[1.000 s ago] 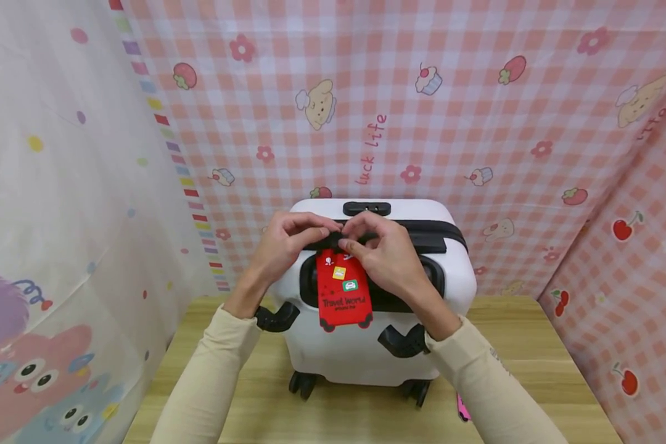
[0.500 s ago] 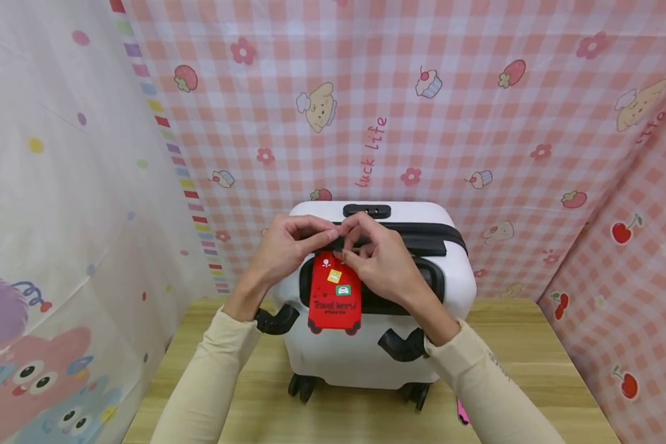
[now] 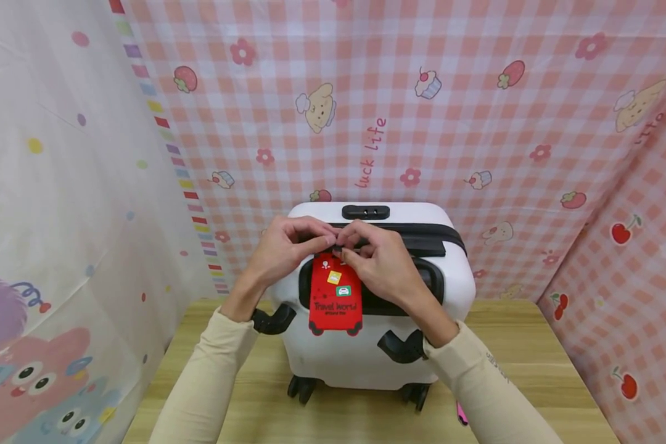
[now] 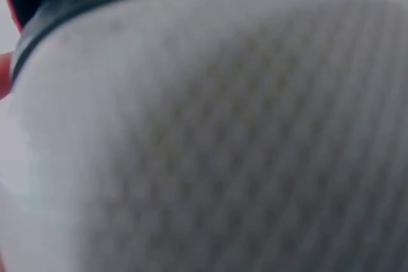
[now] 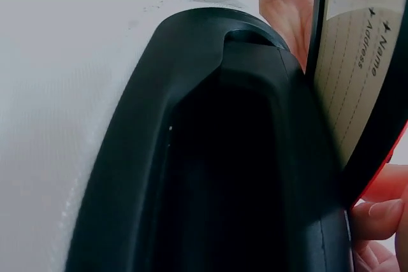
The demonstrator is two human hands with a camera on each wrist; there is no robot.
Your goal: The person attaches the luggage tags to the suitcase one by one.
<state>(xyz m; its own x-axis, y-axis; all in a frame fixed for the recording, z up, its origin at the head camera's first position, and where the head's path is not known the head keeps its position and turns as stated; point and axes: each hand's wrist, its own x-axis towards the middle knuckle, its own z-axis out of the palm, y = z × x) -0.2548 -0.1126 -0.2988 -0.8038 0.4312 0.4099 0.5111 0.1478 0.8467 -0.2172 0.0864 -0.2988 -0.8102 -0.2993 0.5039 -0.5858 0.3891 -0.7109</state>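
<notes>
A red luggage tag [image 3: 335, 314], shaped like a little suitcase and lettered "Travel World", hangs in front of a white suitcase [image 3: 344, 367]. At the tag's upper end, my left hand [image 3: 280, 250] pinches its dark strap by the suitcase's black top handle [image 3: 424, 246]. Close against it, my right hand [image 3: 380, 259] pinches the same strap with thumb and forefinger. The fingers hide most of the strap. In the right wrist view, the tag's back shows a name and address card [image 5: 357, 62] beside the black handle recess [image 5: 210, 157]. White suitcase shell [image 4: 204, 144] fills the left wrist view.
The suitcase stands on black wheels [image 3: 302, 388] on a wooden tabletop [image 3: 510, 345]. A pink object [image 3: 462, 413] lies partly under the right sleeve. Behind hangs a pink checked cloth [image 3: 449, 142], with a white patterned cloth [image 3: 89, 216] at left.
The red tag has swung a little to the left and now hangs straighter. My fingers have shifted slightly at the strap; the suitcase stays in place.
</notes>
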